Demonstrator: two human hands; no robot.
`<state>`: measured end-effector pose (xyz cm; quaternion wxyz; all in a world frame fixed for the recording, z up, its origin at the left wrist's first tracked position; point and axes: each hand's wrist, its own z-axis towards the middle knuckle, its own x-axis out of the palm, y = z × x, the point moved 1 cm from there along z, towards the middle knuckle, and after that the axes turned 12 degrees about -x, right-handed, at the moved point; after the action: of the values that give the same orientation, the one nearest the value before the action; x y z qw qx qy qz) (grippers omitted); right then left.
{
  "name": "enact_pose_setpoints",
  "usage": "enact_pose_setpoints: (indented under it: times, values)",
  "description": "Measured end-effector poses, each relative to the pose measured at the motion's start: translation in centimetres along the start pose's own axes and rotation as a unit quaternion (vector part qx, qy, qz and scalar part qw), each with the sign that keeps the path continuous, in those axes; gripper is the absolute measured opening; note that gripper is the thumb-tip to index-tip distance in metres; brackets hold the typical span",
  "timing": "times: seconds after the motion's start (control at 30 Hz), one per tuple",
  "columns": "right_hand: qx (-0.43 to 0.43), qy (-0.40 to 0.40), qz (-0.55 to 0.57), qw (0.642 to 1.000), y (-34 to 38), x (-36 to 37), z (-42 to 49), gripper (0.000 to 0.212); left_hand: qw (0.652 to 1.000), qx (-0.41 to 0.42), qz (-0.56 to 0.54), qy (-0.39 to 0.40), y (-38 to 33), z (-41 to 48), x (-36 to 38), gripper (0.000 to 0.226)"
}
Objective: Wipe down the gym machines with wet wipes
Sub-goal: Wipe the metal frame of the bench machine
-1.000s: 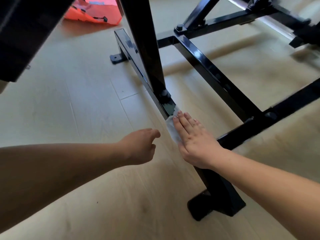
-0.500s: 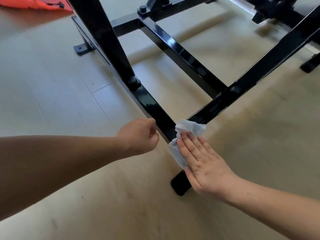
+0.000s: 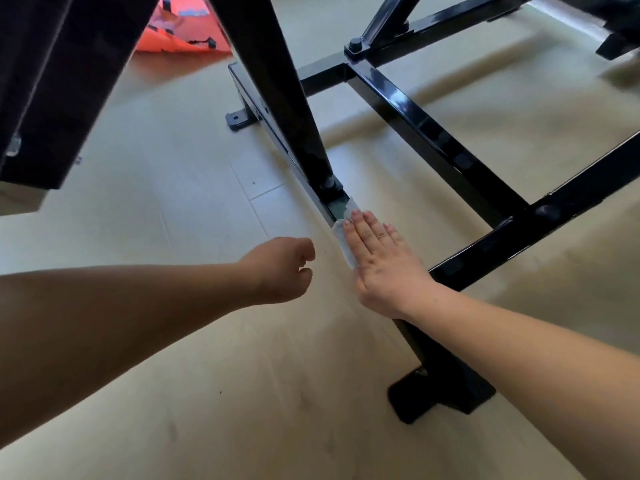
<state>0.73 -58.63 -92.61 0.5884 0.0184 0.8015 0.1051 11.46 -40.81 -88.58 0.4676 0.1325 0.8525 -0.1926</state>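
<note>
Since 0.5 s ago: your right hand (image 3: pixel 384 261) has slid the wet wipe (image 3: pixel 341 237) farther along the base rail (image 3: pixel 426 348), away from the near end and up to just short of the upright post (image 3: pixel 277 98). The wipe was bunched then. Now it lies flat. Your left hand (image 3: pixel 280 271) has barely shifted.

Far left: a dark slab (image 3: pixel 52 81) fills the upper corner, overhanging the floor (image 3: pixel 173 188). What it is cannot be told. Just right of it, far back, an orange object (image 3: pixel 180 32) lies on the floor, partly hidden by the post.

Left of centre: your left hand hovers over the floor just left of the rail, not touching it. Its fingers are loosely curled and hold nothing.

Centre: the black base rail runs from a small foot bracket (image 3: pixel 235 119) at far left to a larger foot (image 3: pixel 415 400) in the near right. The post meets the rail at a bolt (image 3: pixel 329 183), and the rail's top face shows bare just beyond the wipe.

The wipe sits on the rail directly near-side of that bolt, draped over the rail's left edge. Its far corner and left margin show past your fingertips. Your right hand lies flat on it, fingers (image 3: pixel 363 230) straight and together, pressing it to the rail. Nothing is pinched or gripped.

Right: a glossy cross bar (image 3: pixel 433 129) runs from a far bolted joint towards the near right. It meets a second bar (image 3: pixel 554 216), which joins the base rail under your right wrist.
</note>
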Motion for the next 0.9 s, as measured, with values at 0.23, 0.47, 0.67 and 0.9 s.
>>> enact_pose_setpoints:
  times: [0.23,0.47,0.67,0.9]
  values:
    - [0.044,0.029,0.050,0.997,0.9,0.2,-2.6,0.085,0.994,-0.021,0.069,0.084,-2.8,-1.7,-0.3,0.057]
    - [0.060,0.071,0.061,0.994,0.8,0.1,-3.1,0.102,0.997,-0.074,-0.017,0.008,-5.7,-2.0,1.1,0.043]
    - [0.066,0.099,0.050,0.992,1.0,-0.8,-3.2,0.105,0.997,-0.053,-0.055,-0.017,-3.5,-2.8,1.8,0.047]
    - [0.085,0.098,0.037,0.991,1.1,-0.6,-2.5,0.099,0.991,-0.018,-0.117,-0.070,-3.8,-3.9,1.8,0.048]
